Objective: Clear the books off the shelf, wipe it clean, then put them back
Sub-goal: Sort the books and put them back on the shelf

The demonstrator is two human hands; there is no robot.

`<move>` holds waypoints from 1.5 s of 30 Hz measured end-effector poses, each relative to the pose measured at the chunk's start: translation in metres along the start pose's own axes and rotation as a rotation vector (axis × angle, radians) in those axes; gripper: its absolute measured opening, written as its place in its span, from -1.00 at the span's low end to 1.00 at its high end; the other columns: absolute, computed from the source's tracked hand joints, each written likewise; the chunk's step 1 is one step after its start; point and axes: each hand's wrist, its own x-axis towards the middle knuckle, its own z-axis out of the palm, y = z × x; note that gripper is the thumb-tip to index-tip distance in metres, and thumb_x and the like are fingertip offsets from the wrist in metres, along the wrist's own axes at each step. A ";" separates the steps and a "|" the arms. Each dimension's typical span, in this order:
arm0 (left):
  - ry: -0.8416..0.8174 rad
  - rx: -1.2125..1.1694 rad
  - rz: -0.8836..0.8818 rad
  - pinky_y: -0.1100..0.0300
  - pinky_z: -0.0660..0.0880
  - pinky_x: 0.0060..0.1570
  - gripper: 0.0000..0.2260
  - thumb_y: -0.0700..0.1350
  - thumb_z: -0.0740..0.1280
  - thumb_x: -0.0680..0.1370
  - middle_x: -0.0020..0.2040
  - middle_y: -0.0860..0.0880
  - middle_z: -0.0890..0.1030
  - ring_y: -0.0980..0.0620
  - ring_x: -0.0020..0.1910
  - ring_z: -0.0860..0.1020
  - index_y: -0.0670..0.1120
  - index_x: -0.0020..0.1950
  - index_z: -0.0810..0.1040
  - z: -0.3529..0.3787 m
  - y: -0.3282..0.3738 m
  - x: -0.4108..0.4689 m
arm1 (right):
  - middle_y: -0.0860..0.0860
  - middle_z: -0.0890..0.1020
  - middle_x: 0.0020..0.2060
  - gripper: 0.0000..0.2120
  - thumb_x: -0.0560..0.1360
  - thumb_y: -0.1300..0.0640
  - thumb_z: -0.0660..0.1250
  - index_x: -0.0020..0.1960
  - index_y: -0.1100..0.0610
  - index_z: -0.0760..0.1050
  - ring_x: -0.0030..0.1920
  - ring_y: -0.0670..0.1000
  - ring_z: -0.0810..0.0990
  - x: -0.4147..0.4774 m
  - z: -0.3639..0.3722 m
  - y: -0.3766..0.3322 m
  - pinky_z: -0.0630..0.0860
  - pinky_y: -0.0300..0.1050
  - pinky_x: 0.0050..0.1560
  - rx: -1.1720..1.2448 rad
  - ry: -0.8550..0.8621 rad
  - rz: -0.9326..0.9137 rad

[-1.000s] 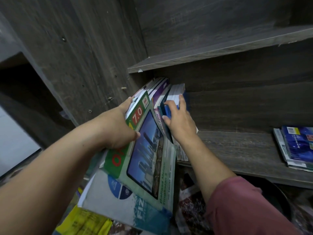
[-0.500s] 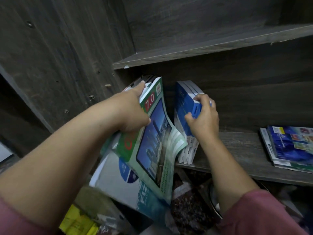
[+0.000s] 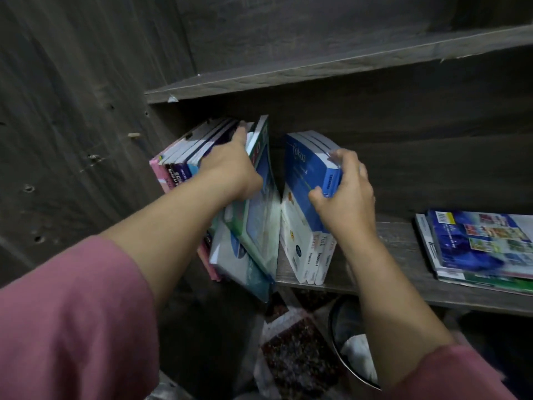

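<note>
Several thin workbooks (image 3: 184,157) lean against the left wall of the dark wooden shelf (image 3: 395,241). My left hand (image 3: 233,171) grips the outermost ones, a green-and-blue covered book (image 3: 259,226) bending under it, its lower end hanging past the shelf's front edge. Right of them three blue-and-white books (image 3: 302,203) stand tilted on the shelf. My right hand (image 3: 346,194) grips their top corner, thumb on the cover and fingers over the spines.
A flat stack of books (image 3: 478,243) lies at the shelf's right end. An upper shelf board (image 3: 317,73) runs above. Below the shelf are a round dark bin (image 3: 352,350) with white cloth in it and a patterned bag (image 3: 291,350).
My left hand has pushed the green book and its neighbours upright and deeper towards the left wall. My right hand has split off the blue-and-white books and stood them apart to the right.
</note>
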 end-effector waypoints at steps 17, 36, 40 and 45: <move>-0.083 0.434 0.381 0.04 -0.08 0.50 0.14 0.39 0.44 0.26 0.59 0.00 -0.13 0.00 0.56 -0.10 0.08 0.59 -0.19 0.007 -0.056 -0.055 | -0.13 0.54 0.17 -0.05 0.42 -0.02 0.50 0.56 -0.15 -0.09 0.09 -0.08 0.56 -0.005 -0.006 0.014 0.43 -0.17 0.02 0.007 -0.450 0.109; 0.543 0.335 0.352 -0.23 0.07 0.27 0.12 0.41 0.39 0.11 0.46 -0.16 0.30 -0.15 0.50 0.15 -0.16 0.51 0.22 0.053 -0.102 -0.041 | 0.00 0.33 0.47 0.20 0.29 0.13 0.58 0.21 -0.65 -0.34 0.34 0.06 0.45 -0.026 0.059 0.056 0.43 0.12 0.33 -0.028 -0.864 0.332; 0.596 0.270 0.375 -0.32 0.12 0.25 -0.01 0.30 0.49 0.21 0.48 -0.14 0.27 -0.14 0.51 0.13 -0.13 0.50 0.26 0.052 -0.115 -0.032 | 0.05 0.37 0.43 0.20 0.40 0.11 0.53 0.45 -0.31 -0.46 0.23 0.04 0.47 -0.036 0.066 0.055 0.41 -0.02 0.27 -0.147 -0.912 0.358; 0.594 0.154 0.346 -0.24 0.16 0.23 -0.08 0.29 0.53 0.17 0.39 -0.07 0.32 -0.09 0.45 0.22 -0.03 0.44 0.36 0.051 -0.109 -0.025 | 0.05 0.37 0.43 0.22 0.40 0.07 0.53 0.45 -0.25 -0.50 0.31 0.09 0.44 -0.040 0.082 0.054 0.37 -0.09 0.19 -0.126 -0.827 0.334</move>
